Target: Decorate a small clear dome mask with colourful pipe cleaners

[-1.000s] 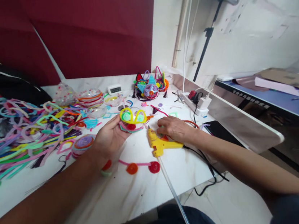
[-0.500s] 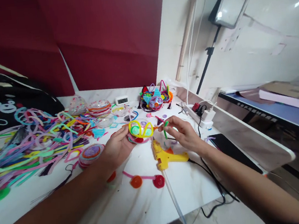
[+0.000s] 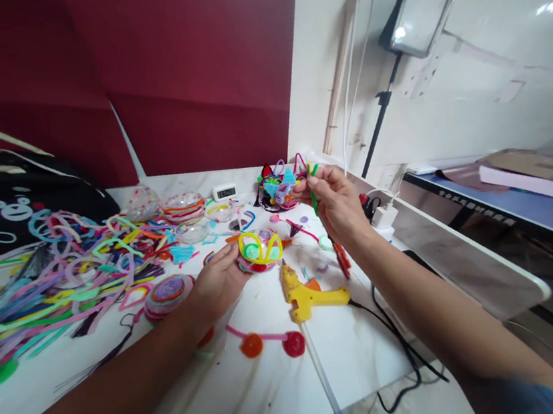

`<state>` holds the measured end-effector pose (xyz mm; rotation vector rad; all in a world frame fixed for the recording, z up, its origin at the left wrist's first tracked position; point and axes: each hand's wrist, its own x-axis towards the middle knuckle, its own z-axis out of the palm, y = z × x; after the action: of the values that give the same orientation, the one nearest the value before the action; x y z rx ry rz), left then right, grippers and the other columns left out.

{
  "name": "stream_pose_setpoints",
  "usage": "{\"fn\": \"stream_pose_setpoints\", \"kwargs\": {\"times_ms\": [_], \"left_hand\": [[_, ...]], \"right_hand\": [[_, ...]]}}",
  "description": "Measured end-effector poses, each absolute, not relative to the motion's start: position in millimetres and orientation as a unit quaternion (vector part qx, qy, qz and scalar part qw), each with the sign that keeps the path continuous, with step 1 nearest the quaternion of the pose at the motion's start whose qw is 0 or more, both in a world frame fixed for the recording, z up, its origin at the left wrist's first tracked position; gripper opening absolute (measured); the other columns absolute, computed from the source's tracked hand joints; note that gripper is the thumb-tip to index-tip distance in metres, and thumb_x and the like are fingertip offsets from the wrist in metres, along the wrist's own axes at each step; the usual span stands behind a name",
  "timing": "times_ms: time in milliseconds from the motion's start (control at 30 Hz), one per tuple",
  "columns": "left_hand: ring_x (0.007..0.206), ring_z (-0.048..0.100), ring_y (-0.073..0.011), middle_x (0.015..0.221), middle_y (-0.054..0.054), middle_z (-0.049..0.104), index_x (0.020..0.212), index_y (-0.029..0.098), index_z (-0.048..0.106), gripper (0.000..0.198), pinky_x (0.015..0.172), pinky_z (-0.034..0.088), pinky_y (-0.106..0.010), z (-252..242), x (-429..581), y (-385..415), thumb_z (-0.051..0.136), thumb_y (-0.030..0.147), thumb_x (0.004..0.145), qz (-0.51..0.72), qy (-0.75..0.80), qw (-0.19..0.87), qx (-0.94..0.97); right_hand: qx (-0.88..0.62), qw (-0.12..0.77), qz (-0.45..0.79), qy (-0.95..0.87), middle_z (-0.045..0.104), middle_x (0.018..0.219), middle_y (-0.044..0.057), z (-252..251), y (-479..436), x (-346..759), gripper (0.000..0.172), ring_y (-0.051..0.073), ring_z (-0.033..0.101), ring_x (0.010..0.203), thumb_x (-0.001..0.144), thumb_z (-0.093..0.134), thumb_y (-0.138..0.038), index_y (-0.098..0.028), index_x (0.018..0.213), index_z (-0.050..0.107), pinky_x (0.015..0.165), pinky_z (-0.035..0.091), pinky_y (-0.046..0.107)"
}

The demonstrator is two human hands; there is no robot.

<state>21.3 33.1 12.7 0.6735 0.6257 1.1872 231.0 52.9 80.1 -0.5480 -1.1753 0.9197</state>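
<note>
My left hand (image 3: 222, 277) is closed around the side of a small round craft ball (image 3: 260, 267), which has yellow pipe-cleaner loops and green coils on its front. Raised to the right, above the table, my right hand (image 3: 339, 202) pinches a short green pipe cleaner (image 3: 314, 199) between thumb and fingers. Below that hand show red-handled scissors (image 3: 342, 261), partly hidden by it. A yellow glue gun (image 3: 308, 297) lies between my forearms, with a clear glue stick (image 3: 323, 369) coming out of its back end.
Tangled pipe cleaners (image 3: 77, 272) cover the table's left side. Nearer lie a coiled ball (image 3: 169, 294) and a pink strip with orange and red discs (image 3: 272, 336). Finished colourful balls (image 3: 279, 193), a small clock (image 3: 224, 192) and a power strip (image 3: 383, 217) stand farther back. A black cord (image 3: 392, 327) trails right.
My right hand has moved up and away from the ball, carrying the green pipe cleaner. The scissors now show beneath it. My left hand keeps its hold on the ball, almost unmoved.
</note>
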Motion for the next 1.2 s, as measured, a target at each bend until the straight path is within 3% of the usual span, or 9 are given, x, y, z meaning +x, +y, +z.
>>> {"fn": "stream_pose_setpoints", "kwargs": {"times_ms": [267, 433, 633, 867, 1200], "left_hand": [[0.108, 0.063, -0.0221, 0.114, -0.012, 0.068, 0.100, 0.014, 0.065, 0.020, 0.099, 0.049, -0.045, 12, 22, 34, 0.048, 0.010, 0.091, 0.559, 0.297, 0.722, 0.279], [0.100, 0.066, -0.0175, 0.107, -0.009, 0.070, 0.090, 0.014, 0.066, 0.023, 0.098, 0.052, -0.040, 17, 23, 36, 0.044, 0.007, 0.092, 0.578, 0.323, 0.701, 0.265], [0.098, 0.067, -0.0179, 0.105, -0.009, 0.071, 0.097, 0.014, 0.067, 0.025, 0.096, 0.054, -0.041, 19, 21, 38, 0.043, 0.010, 0.093, 0.576, 0.324, 0.702, 0.266], [0.093, 0.069, -0.0160, 0.103, -0.007, 0.071, 0.095, 0.016, 0.067, 0.028, 0.090, 0.057, -0.037, 20, 20, 40, 0.040, 0.008, 0.094, 0.587, 0.336, 0.691, 0.255], [0.102, 0.066, -0.0211, 0.111, -0.010, 0.069, 0.094, 0.016, 0.065, 0.020, 0.094, 0.053, -0.041, 17, 20, 36, 0.046, 0.010, 0.091, 0.558, 0.310, 0.717, 0.281]], "right_hand": [[-0.287, 0.639, 0.403, -0.589, 0.064, 0.067, -0.004, 103, 75, 224, 0.024, 0.012, 0.067, 0.067, 0.080, 0.071, -0.032, -0.022, 0.081, 0.049, 0.072, 0.054, 0.028], [-0.297, 0.620, 0.419, -0.594, 0.065, 0.065, -0.004, 102, 86, 234, 0.026, 0.011, 0.065, 0.060, 0.080, 0.071, -0.031, -0.021, 0.080, 0.048, 0.065, 0.053, 0.026], [-0.330, 0.624, 0.390, -0.591, 0.064, 0.060, -0.005, 112, 103, 250, 0.018, 0.009, 0.063, 0.056, 0.083, 0.065, -0.020, -0.020, 0.078, 0.048, 0.060, 0.051, 0.023], [-0.390, 0.604, 0.383, -0.580, 0.060, 0.056, -0.008, 130, 120, 266, 0.021, 0.009, 0.062, 0.048, 0.082, 0.065, -0.018, -0.019, 0.077, 0.045, 0.053, 0.052, 0.023], [-0.378, 0.599, 0.367, -0.603, 0.060, 0.058, -0.007, 149, 113, 259, 0.017, 0.009, 0.062, 0.049, 0.087, 0.058, -0.012, -0.019, 0.079, 0.045, 0.053, 0.054, 0.023]]}}
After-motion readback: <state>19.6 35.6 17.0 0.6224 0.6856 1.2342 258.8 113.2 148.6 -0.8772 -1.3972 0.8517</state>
